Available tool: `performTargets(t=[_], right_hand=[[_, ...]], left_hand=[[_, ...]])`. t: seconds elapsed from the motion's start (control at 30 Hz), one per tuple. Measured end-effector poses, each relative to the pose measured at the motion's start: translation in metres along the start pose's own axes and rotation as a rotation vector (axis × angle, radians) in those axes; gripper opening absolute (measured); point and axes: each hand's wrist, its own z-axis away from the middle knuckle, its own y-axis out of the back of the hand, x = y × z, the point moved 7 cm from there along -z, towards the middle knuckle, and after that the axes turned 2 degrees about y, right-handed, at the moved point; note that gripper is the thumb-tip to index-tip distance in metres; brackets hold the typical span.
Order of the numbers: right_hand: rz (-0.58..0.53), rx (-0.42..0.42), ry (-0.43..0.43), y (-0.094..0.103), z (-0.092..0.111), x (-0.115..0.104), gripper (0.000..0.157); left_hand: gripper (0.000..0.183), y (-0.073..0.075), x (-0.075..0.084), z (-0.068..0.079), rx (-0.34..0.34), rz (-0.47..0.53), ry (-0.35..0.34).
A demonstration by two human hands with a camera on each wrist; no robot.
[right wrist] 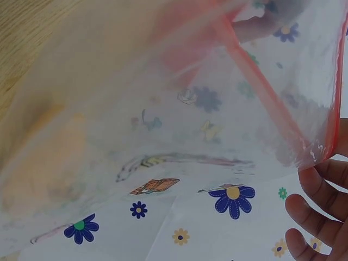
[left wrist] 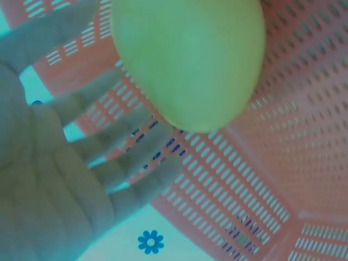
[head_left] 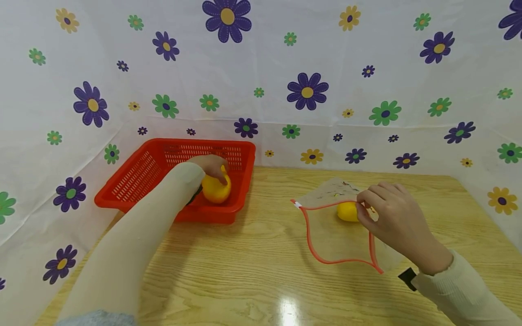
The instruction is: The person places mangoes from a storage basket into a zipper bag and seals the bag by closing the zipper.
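Note:
My left hand [head_left: 211,166] reaches into the red basket [head_left: 240,206], over a rounded yellow fruit [head_left: 216,189] at its right end. In the left wrist view the fingers [left wrist: 81,98] are spread and nearly straight, their tips right beside the smooth fruit [left wrist: 190,60]. My right hand [head_left: 393,215] pinches the red-edged rim of a clear zip bag [head_left: 330,242] between thumb and fingers. The bag's mouth gapes toward me, and a yellow lemon-like fruit [head_left: 347,211] lies inside. Through the cloudy plastic in the right wrist view, that fruit is a blurred orange-yellow patch.
The wooden table [head_left: 228,267] runs under both the basket and the bag. Behind it hangs a white cloth [head_left: 269,59] with purple, green and yellow flowers, close to the basket's back. A white slider [head_left: 297,204] sits at the bag's left corner.

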Motion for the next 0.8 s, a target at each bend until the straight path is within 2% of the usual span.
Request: performTargets(t=[0.1, 0.27, 0.43, 0.6, 0.8], right_hand=[[-0.003, 0.007, 0.002, 0.000, 0.000, 0.000, 0.009], [-0.007, 0.013, 0.008, 0.001, 0.000, 0.000, 0.007], [-0.009, 0.010, 0.009, 0.001, -0.001, 0.000, 0.008], [-0.006, -0.001, 0.002, 0.000, 0.000, 0.000, 0.009], [-0.004, -0.008, -0.002, 0.000, 0.000, 0.001, 0.009]], left_hand=[[0.066, 0.003, 0.001, 0.001, 0.040, 0.020, 0.020], [0.064, 0.003, -0.008, -0.004, 0.077, 0.148, 0.118], [0.058, -0.003, -0.021, -0.013, 0.068, 0.259, 0.214], [0.055, -0.010, -0.024, -0.018, 0.034, 0.334, 0.264], [0.059, -0.014, -0.024, -0.022, 0.031, 0.410, 0.310]])
